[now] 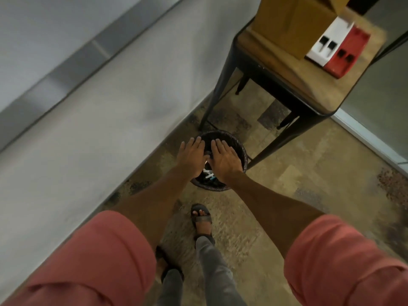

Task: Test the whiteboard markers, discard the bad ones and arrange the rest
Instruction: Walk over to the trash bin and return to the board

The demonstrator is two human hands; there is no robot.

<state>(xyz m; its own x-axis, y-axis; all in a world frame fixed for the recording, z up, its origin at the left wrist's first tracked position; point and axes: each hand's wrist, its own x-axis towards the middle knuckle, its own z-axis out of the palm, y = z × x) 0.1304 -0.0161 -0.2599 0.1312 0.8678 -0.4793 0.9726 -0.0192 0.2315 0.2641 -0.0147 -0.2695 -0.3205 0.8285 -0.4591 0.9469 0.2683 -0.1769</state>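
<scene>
Both hands, left (191,156) and right (225,161), hover flat-fingered (holding nothing) over the bin (240,149); markers (209,174) inside

Markers (208,174) white-bodied, jumbled, partly hidden, inside round black bin (242,152) on floor.

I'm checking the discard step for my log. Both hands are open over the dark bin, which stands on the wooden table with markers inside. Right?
Not quite. The head view shows the dark bin on the floor beside the wooden table, not on it. The rest holds: left hand and right hand are open over it, with markers inside.
</scene>
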